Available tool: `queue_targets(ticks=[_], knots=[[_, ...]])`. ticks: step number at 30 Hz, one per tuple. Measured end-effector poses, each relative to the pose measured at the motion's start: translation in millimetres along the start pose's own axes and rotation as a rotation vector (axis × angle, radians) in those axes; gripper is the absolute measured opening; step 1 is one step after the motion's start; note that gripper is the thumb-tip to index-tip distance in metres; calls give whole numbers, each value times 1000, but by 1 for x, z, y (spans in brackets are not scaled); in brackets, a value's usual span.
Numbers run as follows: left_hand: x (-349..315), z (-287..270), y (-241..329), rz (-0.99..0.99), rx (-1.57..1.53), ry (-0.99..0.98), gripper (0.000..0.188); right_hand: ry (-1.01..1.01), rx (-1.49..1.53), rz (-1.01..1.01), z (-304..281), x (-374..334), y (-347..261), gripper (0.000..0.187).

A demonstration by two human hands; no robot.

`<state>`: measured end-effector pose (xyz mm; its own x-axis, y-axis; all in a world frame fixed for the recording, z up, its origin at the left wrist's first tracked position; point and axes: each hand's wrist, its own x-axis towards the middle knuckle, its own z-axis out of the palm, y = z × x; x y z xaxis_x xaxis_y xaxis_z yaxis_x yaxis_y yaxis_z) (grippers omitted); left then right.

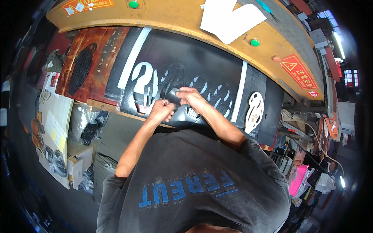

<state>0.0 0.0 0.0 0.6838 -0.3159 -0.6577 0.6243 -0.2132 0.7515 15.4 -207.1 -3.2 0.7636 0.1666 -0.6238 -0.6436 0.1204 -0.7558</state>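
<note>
Pinched between both my hands is a small dark piece of sheet material (173, 95), bent and slightly shiny. My left hand (162, 111) has its fingers closed at the piece's lower left, and my right hand (192, 100) grips its upper right side with thumb and fingers. Under and beyond them lies a wide black sheet (186, 46) with rows of curved cut-outs along its near part. Just past my hands a loose dark cut piece (173, 73) rests on that sheet. A large pale hook-shaped opening shows left of it.
A yellow machine beam (163, 17) with green buttons spans the far side, bearing white paper (227, 21). On the reddish-brown board (105, 50) at left lies a black strappy bundle (82, 69). A cream shoe-shaped openwork piece (254, 112) lies at right. A side table (54, 128) stands lower left.
</note>
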Motion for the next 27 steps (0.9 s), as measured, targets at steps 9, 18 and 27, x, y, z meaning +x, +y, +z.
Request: queue_targets(ticks=[9,18,27], knots=[[2,-15,-9,-40,-310,-113,56,-38,-213,-244,16,-3,11,12],[7,-20,-9,-94,-356,-136,36,9,-278,-239,23,3,16,15],[-6,-16,-15,-76,-340,-132,45,79,-341,-315,26,-4,14,30]])
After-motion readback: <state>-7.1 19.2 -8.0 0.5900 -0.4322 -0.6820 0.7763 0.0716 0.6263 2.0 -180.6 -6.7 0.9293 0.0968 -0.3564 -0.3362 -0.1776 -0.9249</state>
